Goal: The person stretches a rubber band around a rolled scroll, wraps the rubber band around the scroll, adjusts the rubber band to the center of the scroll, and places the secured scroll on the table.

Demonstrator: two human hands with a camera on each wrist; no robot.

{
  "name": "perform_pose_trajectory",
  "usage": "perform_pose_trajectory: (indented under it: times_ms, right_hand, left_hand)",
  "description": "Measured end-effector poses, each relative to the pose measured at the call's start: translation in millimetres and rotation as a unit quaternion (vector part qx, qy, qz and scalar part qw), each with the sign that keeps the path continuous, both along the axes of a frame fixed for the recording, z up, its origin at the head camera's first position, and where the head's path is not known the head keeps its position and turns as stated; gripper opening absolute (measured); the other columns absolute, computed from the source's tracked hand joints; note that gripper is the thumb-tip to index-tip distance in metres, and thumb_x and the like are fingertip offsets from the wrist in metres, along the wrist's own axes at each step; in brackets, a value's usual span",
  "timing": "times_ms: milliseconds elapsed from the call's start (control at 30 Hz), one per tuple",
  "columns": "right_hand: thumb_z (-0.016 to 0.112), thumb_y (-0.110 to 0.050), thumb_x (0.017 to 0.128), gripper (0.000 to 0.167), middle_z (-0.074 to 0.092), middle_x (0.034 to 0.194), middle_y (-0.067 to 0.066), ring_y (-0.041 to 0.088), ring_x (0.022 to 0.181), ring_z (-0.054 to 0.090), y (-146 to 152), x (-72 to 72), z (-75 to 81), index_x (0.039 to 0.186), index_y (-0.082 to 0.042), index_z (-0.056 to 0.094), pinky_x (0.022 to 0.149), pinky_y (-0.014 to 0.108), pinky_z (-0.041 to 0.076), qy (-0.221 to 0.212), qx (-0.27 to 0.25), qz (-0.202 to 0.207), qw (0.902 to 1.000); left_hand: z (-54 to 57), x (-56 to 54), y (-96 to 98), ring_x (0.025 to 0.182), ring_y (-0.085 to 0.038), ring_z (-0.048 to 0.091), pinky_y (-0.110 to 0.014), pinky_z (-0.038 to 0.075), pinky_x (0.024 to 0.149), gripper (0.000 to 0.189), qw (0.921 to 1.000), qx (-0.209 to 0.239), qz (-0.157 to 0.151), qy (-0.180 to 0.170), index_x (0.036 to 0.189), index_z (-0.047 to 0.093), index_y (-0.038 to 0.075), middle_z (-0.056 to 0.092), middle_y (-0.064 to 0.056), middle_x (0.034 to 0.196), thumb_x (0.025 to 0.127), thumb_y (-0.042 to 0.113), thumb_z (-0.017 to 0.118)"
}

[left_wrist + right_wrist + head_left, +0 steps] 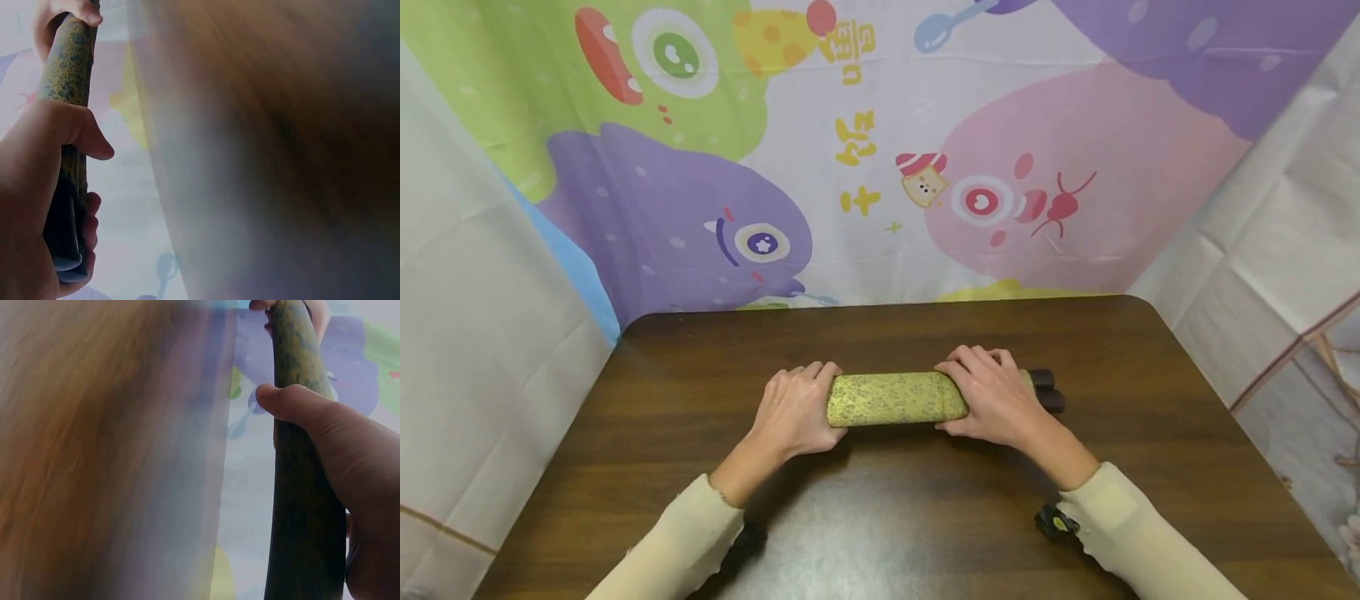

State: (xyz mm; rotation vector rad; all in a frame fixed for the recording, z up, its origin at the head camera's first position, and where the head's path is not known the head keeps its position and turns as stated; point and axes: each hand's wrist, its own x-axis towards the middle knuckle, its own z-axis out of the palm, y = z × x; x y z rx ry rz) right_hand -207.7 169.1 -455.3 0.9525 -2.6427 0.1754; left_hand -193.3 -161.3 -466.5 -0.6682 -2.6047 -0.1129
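A rolled scroll, backed in yellow-gold patterned cloth, is held crosswise above the table by both hands. My left hand grips its left end, thumb on the near side and fingers over the far side. Further right, my right hand grips it the same way, and two dark rod ends stick out beyond that hand. In the left wrist view, dark rounded rod ends also lie within the left hand's grasp. The scroll runs past the right thumb in the right wrist view.
The brown wooden table spreads beneath the hands. A cartoon-printed cloth hangs behind its far edge, and pale sheets hang at the sides. Dark devices sit under the wrists.
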Motion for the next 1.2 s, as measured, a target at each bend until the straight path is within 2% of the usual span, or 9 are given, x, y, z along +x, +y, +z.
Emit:
perform_pose_trajectory:
  times_ms: [233,500,833,1067,1200]
  right_hand:
    - [0.103,-0.058,0.073,0.086,0.069,0.129,0.006,0.030,0.118,0.069,-5.4,0.6,0.6,0.141,-0.016,0.073,0.103,0.063,0.055,-0.009,-0.004,0.010,0.9999]
    - [0.105,-0.056,0.071,0.084,0.069,0.127,0.006,0.030,0.117,0.069,5.9,-1.1,-1.4,0.139,-0.018,0.075,0.101,0.061,0.054,-0.007,-0.009,-0.007,0.9999]
    - [0.103,-0.058,0.073,0.087,0.068,0.129,0.006,0.029,0.118,0.068,-9.7,0.5,0.1,0.142,-0.015,0.073,0.104,0.062,0.056,-0.005,0.000,0.016,0.9999]
    - [0.105,-0.057,0.071,0.086,0.068,0.128,0.005,0.029,0.117,0.068,-2.1,0.2,2.4,0.141,-0.018,0.074,0.102,0.062,0.055,-0.008,-0.010,-0.005,0.9999]
    - [0.106,-0.056,0.070,0.084,0.068,0.128,0.006,0.029,0.116,0.068,-3.4,-0.2,2.7,0.138,-0.017,0.075,0.101,0.061,0.055,-0.003,-0.011,-0.002,0.9999]
  left_hand:
    - [-0.5,-0.6,2.6,0.074,-0.027,0.072,-0.042,0.056,0.063,0.067,1.0000,-0.002,-0.003,0.003,0.115,0.071,0.013,0.077,-0.003,0.093,0.062,0.042,0.097]
    - [-1.0,2.5,-6.3,0.074,-0.030,0.073,-0.044,0.058,0.064,0.072,0.9997,-0.001,0.018,-0.019,0.118,0.072,0.011,0.079,-0.005,0.097,0.060,0.043,0.101]
    - [-0.1,2.6,1.6,0.072,-0.027,0.071,-0.044,0.059,0.064,0.069,0.9999,0.004,0.006,-0.014,0.117,0.071,0.012,0.078,-0.004,0.094,0.061,0.043,0.099]
    - [0.0,1.7,-2.8,0.073,-0.029,0.072,-0.045,0.059,0.065,0.071,0.9998,0.003,0.013,-0.016,0.118,0.071,0.011,0.078,-0.005,0.096,0.061,0.042,0.100]
    - [0.8,2.0,-2.6,0.075,-0.030,0.073,-0.046,0.060,0.067,0.073,0.9997,0.006,0.013,-0.018,0.119,0.072,0.011,0.079,-0.005,0.097,0.060,0.043,0.101]
